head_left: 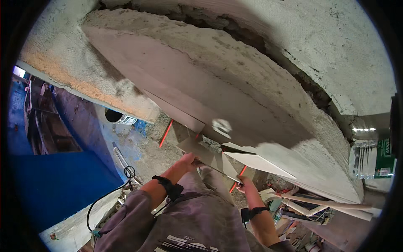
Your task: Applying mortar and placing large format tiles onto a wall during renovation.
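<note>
A flat grey tile-like panel (197, 152) is held low in front of my body, its long near edge toward me. My left hand (191, 161) is closed on the panel's left part of that edge. Around its right corner close the fingers of my right hand (247, 185); a small dark spot shows at the fingertips. Just beyond the panel, a thin white board (262, 163) lies tilted against the large plastered slab (189, 96). Another flat piece (182, 117) sits along the slab's lower left edge. What the panel rests on, if anything, I cannot make out.
Thin red lines (166, 133) cross the rough floor. A white bucket (121, 118) stands at left, near a blue surface (63, 189). Wooden strips and debris (312, 206) lie at lower right. A clear plastic bottle (364, 159) is at the right edge. A black cable (94, 206) hangs by my left arm.
</note>
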`<act>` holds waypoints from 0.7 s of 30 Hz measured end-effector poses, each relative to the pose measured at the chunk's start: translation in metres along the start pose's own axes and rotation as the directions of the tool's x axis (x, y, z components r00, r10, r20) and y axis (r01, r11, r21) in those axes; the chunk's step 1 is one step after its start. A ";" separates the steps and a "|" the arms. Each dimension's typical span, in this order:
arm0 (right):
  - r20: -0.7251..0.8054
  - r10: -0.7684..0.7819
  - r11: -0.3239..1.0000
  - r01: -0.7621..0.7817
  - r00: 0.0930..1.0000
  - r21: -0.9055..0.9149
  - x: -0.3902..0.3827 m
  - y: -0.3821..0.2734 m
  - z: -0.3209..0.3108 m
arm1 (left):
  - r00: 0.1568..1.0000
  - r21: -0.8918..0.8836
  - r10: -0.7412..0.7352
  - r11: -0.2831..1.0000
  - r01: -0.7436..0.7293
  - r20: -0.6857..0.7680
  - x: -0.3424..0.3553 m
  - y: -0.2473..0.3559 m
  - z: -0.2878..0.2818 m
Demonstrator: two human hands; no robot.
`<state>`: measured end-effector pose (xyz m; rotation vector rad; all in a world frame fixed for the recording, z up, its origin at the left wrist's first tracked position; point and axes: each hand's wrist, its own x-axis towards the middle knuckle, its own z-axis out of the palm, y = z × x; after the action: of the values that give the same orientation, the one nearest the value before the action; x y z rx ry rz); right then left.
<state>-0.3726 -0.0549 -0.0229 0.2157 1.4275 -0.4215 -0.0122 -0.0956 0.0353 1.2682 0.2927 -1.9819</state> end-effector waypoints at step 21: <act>-0.035 0.020 1.000 -0.019 0.999 0.011 0.018 -0.022 -0.009 | 1.000 0.030 0.004 1.000 -0.004 -0.007 0.037 -0.008 0.006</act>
<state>-0.3879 -0.0742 -0.0392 0.2464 1.4563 -0.4114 -0.0301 -0.1106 0.0047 1.2939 0.2647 -1.9857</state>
